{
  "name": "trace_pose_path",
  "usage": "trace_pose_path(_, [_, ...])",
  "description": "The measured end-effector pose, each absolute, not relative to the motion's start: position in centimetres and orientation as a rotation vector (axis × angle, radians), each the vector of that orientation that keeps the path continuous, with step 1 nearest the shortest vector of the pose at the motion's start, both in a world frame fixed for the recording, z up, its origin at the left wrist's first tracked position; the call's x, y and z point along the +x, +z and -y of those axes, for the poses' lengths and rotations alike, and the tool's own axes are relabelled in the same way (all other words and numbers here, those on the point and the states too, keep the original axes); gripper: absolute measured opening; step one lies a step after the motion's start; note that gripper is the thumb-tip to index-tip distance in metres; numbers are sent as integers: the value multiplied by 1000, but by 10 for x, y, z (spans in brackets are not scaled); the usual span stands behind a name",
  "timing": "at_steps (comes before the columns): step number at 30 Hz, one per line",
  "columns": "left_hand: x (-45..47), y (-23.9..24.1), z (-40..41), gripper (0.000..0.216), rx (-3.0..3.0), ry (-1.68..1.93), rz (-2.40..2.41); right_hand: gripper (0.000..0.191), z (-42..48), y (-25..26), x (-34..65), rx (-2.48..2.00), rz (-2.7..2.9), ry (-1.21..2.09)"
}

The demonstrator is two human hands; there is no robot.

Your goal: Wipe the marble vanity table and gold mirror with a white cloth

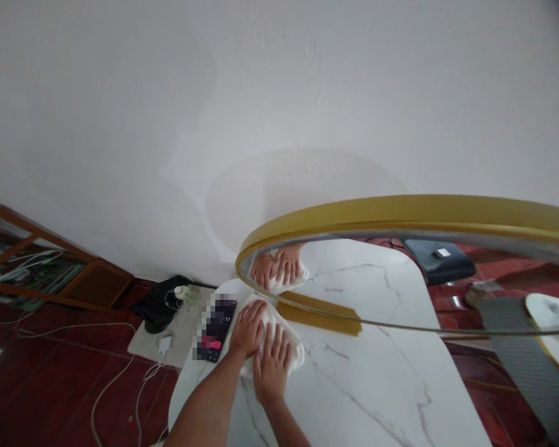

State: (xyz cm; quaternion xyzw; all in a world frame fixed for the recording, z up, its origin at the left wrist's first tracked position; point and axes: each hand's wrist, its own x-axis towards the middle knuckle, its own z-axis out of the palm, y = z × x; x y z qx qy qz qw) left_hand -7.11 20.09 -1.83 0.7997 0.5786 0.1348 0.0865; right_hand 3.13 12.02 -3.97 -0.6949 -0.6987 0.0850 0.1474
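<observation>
- The left hand (pixel 249 326) lies palm down on the cloth (pixel 297 349), fingers straight and a little spread; its palm is hidden, and no fold can be seen pinched in it.
- The right hand (pixel 272 360) lies just beside it, also flat on the cloth with fingers extended; its underside is hidden too.
- The cloth, white and bunched, rests on the table (pixel 368 385) between the phone and the gold base (pixel 319 313) of the mirror; the hands cover much of it, so its full outline cannot be made out.
- The table is white with grey veins, its near edge cut off by the bottom of the view.
- The mirror has a gold frame (pixel 410 211) that runs out of view at the right; its glass shows the hands and cloth again.
- The phone (pixel 222 321) lies near the left hand, its left part blurred into blocks; ":17" can be read on its screen, the digits before it lost.
- Left of the table, a black bag (pixel 156 304) and a white plug (pixel 165 343) sit on a pale surface; any label is too small to read.
- The contents of the cabinet (pixel 97 282) are hard to tell, and its left side is cut off.
</observation>
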Motion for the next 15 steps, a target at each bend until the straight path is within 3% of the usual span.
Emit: trace_pose_path(15, [-78,-15,-238,51,2451,466,-1417,65,-134,-44,15,-2160,1948,150])
